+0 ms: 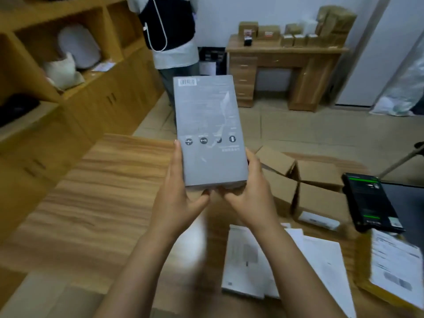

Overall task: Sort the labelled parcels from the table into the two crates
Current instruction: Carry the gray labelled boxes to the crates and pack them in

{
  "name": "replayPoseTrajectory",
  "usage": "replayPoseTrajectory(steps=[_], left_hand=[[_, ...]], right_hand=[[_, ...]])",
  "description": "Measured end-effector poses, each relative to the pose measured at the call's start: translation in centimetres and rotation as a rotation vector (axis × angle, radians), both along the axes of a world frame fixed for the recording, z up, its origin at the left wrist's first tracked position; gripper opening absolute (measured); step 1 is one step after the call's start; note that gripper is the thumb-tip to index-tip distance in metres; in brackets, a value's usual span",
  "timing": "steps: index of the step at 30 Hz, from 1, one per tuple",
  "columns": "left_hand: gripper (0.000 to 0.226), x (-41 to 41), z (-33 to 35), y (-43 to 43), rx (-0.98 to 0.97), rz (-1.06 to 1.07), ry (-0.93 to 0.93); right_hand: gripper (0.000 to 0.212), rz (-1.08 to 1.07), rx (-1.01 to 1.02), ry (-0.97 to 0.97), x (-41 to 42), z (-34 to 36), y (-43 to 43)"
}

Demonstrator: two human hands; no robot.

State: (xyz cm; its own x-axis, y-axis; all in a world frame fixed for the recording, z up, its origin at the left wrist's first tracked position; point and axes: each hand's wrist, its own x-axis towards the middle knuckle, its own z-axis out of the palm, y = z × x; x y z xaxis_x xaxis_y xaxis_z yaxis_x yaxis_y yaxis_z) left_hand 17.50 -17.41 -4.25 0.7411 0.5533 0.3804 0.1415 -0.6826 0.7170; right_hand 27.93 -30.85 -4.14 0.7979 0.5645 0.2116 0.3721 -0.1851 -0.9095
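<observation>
I hold a flat grey box (210, 131) upright above the wooden table (96, 191), its printed back facing me, with a barcode sticker at the top left and a row of round icons lower down. My left hand (181, 191) grips its lower left edge, fingers along the side. My right hand (250, 193) grips the lower right edge and corner. Several brown cardboard parcels (319, 191) lie on the table to the right. White flat boxes and papers (247, 265) lie below my right arm. A brown parcel with a white label (390, 269) sits at the far right.
A black box with green print (371, 203) lies at the table's right edge. A person (172, 42) stands beyond the table by the wooden shelving (57, 65). A wooden desk (284, 72) against the back wall carries more small cardboard boxes. No crate is visible.
</observation>
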Motion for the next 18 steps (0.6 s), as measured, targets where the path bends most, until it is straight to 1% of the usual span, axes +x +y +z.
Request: replayPoseTrajectory(steps=[6, 8, 10, 13, 14, 18], left_hand=[[0.114, -9.1, -5.8, 4.8, -0.133, 0.141, 0.120], [0.116, -11.4, -7.9, 5.7, -0.199, 0.158, 0.167], [0.114, -13.1, -9.6, 6.4, -0.278, 0.155, 0.189], [0.096, -14.8, -11.6, 6.8, -0.354, 0.152, 0.180], [0.094, -15.1, -12.2, 6.8, -0.374, 0.154, 0.181], [0.099, -16.1, -14.6, 6.6, -0.478, 0.155, 0.216]], right_hand=[[0.079, 0.152, -0.132, 0.074, -7.0, -6.1, 6.3], [0.072, 0.185, -0.169, 0.094, -9.0, -8.2, 7.4], [0.070, 0.220, -0.160, 0.127, -10.6, -10.0, 8.3], [0.077, 0.282, -0.152, 0.191, -12.0, -12.1, 8.9], [0.080, 0.306, -0.148, 0.214, -12.2, -12.8, 8.9], [0.109, 0.366, -0.229, 0.240, -11.8, -15.1, 8.1]])
